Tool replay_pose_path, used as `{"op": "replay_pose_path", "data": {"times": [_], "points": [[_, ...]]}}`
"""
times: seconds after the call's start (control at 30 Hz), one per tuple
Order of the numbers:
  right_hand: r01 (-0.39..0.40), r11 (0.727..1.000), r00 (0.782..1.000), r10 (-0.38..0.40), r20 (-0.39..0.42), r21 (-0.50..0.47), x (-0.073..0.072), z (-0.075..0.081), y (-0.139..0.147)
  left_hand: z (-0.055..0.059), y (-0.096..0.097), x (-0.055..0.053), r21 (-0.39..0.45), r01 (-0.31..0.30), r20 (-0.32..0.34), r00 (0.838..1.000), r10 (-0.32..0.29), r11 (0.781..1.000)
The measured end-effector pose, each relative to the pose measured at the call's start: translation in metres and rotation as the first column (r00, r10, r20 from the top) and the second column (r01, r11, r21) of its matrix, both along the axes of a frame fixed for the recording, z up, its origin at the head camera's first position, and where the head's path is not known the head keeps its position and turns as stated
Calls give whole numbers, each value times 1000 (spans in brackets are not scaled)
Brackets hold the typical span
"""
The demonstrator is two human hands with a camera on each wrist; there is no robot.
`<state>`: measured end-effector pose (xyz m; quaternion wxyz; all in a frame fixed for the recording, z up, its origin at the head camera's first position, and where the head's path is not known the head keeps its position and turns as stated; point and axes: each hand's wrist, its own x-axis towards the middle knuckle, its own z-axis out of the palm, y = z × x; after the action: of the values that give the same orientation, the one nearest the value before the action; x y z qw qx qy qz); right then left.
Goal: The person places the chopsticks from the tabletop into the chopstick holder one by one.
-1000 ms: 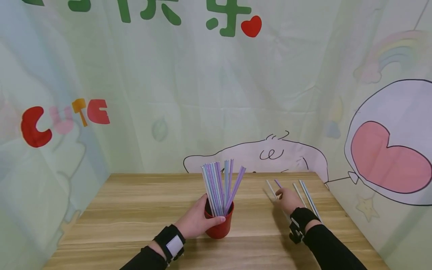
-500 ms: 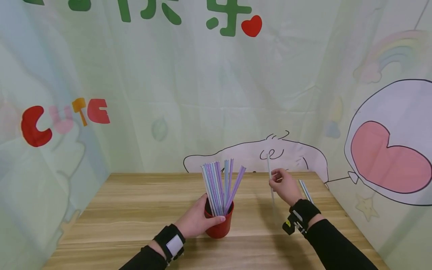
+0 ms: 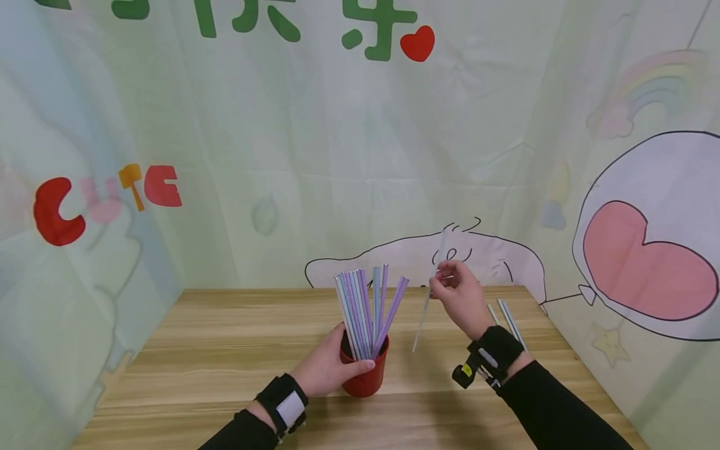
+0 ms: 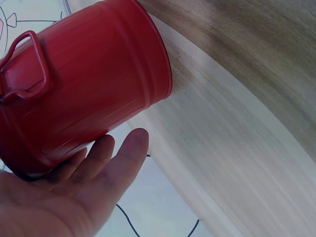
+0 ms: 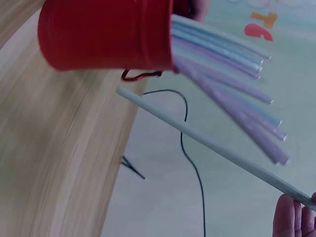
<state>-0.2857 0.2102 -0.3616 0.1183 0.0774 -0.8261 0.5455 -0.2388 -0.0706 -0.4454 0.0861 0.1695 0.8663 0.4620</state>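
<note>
A small red bucket (image 3: 365, 382) stands on the table, filled with several purple, blue and silvery straws (image 3: 360, 315). My left hand (image 3: 322, 370) grips it from the left, thumb across the front near the rim. In the left wrist view the fingers (image 4: 129, 153) lie along the wall of the bucket (image 4: 94, 74), which has a wire handle. To the right, my right hand (image 3: 460, 299) pinches a pale straw (image 3: 420, 326) above the table. The straw tilts, its lower end just right of the bucket. The right wrist view shows this straw (image 5: 212, 145) apart from the bucket.
Beyond the right hand, a few straws (image 3: 512, 324) lie on the wooden table (image 3: 242, 331), partly hidden by the wrist. A printed cloth (image 3: 360, 156) hangs behind the table's back edge and along both sides.
My right hand has picked the pale straw up from the table, raised it and moved left toward the bucket. The left hand and the bucket have stayed in place.
</note>
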Motion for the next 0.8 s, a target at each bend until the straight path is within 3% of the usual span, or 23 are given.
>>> {"op": "replay_pose_path", "data": {"times": [0.37, 0.8], "points": [[-22, 997, 997, 16, -79, -78, 9, 16, -25, -1, -1, 0, -5, -4, -11, 1000, 4, 1000], [-72, 980, 996, 61, -66, -184, 12, -2, -41, -1, -1, -1, 28, 14, 4, 1000, -14, 1000]]}}
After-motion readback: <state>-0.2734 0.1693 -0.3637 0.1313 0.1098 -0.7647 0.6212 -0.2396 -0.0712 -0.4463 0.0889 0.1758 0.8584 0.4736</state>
